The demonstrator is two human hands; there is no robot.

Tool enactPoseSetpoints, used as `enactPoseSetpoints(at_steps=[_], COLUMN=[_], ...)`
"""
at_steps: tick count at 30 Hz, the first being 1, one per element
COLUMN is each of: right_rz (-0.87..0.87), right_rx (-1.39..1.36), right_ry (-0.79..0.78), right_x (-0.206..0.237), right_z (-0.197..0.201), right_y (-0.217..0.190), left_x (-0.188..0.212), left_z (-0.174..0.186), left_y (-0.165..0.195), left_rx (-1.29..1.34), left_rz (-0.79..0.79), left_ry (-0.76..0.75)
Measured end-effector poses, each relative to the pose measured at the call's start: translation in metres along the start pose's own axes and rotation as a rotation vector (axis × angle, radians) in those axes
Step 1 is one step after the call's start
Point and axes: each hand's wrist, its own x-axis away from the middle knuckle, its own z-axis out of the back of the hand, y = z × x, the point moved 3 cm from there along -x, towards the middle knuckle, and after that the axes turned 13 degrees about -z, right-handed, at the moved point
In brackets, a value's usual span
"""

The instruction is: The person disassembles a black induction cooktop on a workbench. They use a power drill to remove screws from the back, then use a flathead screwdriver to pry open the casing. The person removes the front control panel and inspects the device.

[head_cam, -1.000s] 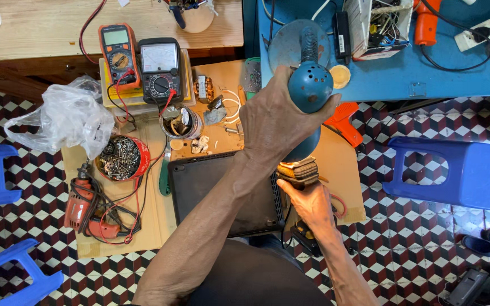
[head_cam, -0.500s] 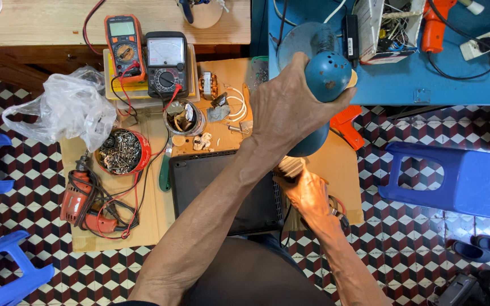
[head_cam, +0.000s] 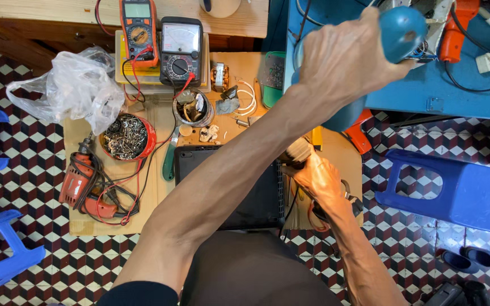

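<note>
My left hand [head_cam: 341, 62] reaches across to the upper right and grips a rounded blue motor housing [head_cam: 401, 31], raised over the edge of the blue table [head_cam: 455, 85]. Below it my right hand [head_cam: 324, 181] holds a cylindrical metal motor core [head_cam: 299, 152] with wires trailing under the palm. The core sits apart from the housing, beside a black tray [head_cam: 256, 204] on the low wooden board [head_cam: 114, 215].
On the board are a red bowl of screws [head_cam: 126, 137], a red drill [head_cam: 77, 181] with its cord, a green-handled screwdriver [head_cam: 168, 164], a tin of small parts [head_cam: 194, 107] and a plastic bag [head_cam: 69, 90]. Two multimeters [head_cam: 139, 31] stand behind. A blue stool [head_cam: 455, 190] stands right.
My left hand has carried the blue housing up and to the right, away from the motor core. My right hand has stayed low with the core.
</note>
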Motion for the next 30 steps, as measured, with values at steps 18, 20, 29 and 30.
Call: enactPoseSetpoints(at_steps=[18, 20, 29, 30], right_rz=[0.007, -0.019, -0.043, -0.051], right_rx=[-0.014, 0.017, -0.095, -0.114], right_ry=[0.016, -0.026, -0.119, -0.124], right_x=[-0.016, -0.021, -0.014, -0.014], right_z=[-0.009, -0.009, -0.001, -0.002], right_y=[0.004, 0.005, 0.009, 0.010], left_x=[-0.059, -0.077, -0.057, -0.045], left_z=[-0.031, -0.025, 0.018, 0.019], left_y=[-0.014, -0.014, -0.023, -0.018], left_rx=[-0.051, -0.074, 0.019, 0.029], left_rz=[-0.046, -0.050, -0.161, -0.140], left_ry=[0.122, 0.111, -0.266, -0.315])
